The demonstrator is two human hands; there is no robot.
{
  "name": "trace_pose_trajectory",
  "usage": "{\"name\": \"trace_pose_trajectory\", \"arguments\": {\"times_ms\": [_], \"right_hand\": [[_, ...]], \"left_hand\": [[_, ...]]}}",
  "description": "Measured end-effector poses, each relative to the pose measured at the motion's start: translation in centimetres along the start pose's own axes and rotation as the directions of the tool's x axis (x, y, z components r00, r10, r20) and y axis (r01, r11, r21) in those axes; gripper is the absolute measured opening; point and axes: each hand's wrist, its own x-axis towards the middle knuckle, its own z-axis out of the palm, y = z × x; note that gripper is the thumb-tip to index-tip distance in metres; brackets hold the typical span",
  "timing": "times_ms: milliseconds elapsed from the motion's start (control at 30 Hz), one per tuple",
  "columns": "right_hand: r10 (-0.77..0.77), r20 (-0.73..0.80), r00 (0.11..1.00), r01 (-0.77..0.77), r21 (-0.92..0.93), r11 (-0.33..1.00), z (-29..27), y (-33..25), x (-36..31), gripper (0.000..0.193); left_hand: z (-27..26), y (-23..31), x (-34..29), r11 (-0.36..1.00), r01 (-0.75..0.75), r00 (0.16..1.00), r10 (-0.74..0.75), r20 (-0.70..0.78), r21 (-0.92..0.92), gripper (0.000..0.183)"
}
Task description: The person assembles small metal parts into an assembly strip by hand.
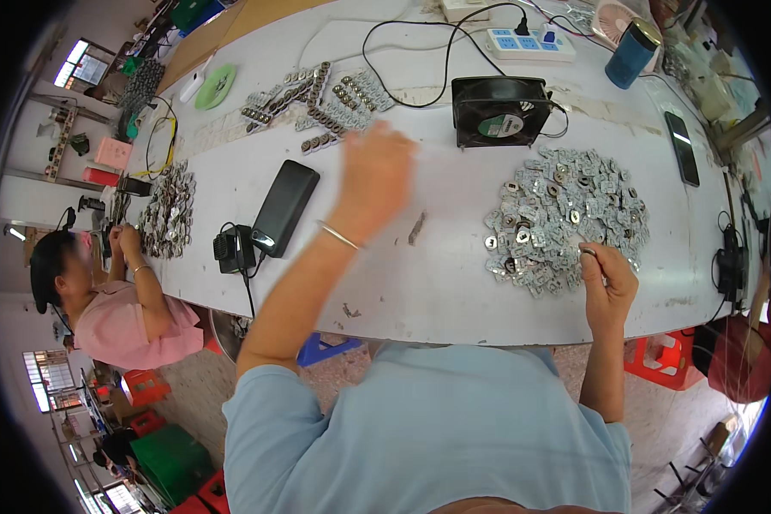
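Note:
My left hand is stretched out over the table, blurred by motion, so its fingers cannot be made out. It is nearest to the stacked rows of small metal parts lying at the back left of centre. At the near edge of a big loose pile of small silvery metal parts, my right hand is closed in a pinch. A small round metal part shows between its thumb and forefinger.
A black fan stands behind the pile, with a power strip and a blue tumbler beyond. A black power bank lies left; a phone lies far right. Another person works at the left beside another pile.

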Motion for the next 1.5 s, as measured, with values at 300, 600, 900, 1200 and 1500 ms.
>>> {"name": "trace_pose_trajectory", "arguments": {"times_ms": [300, 600, 900, 1200, 1500], "right_hand": [[-0.059, -0.007, 0.998, 0.06, 0.043, 0.997, 0.4, -0.1, 0.2, 0.012], [-0.01, 0.001, 1.0, 0.01, 0.035, 0.999, 0.2, -0.3, 0.2, 0.012], [-0.045, 0.062, 0.997, 0.043, 0.03, 0.999, 1.2, -0.8, 0.0, 0.012], [-0.106, 0.275, 0.956, 0.003, 0.349, 0.937, 6.2, -4.4, 1.7, 0.01], [-0.226, 0.385, 0.895, 0.016, 0.479, 0.878, 6.5, -5.8, 2.6, 0.009]], "left_hand": [[-1.6, -15.0, -1.6, 0.857, 0.498, 0.686, -0.484, 0.543, 0.135, 0.03], [-4.1, -15.4, -0.6, 0.953, 0.303, 0.805, -0.25, 0.538, -0.011, 0.027], [-9.0, -9.5, 0.2, 0.717, 0.614, 0.743, -0.384, 0.548, -0.33, 0.027], [-6.3, 4.7, -3.1, -0.112, 0.694, 0.699, -0.131, 0.703, -0.711, 0.021], [-5.3, 8.1, -2.9, -0.113, 0.675, 0.737, 0.056, 0.674, -0.729, 0.041]]}}
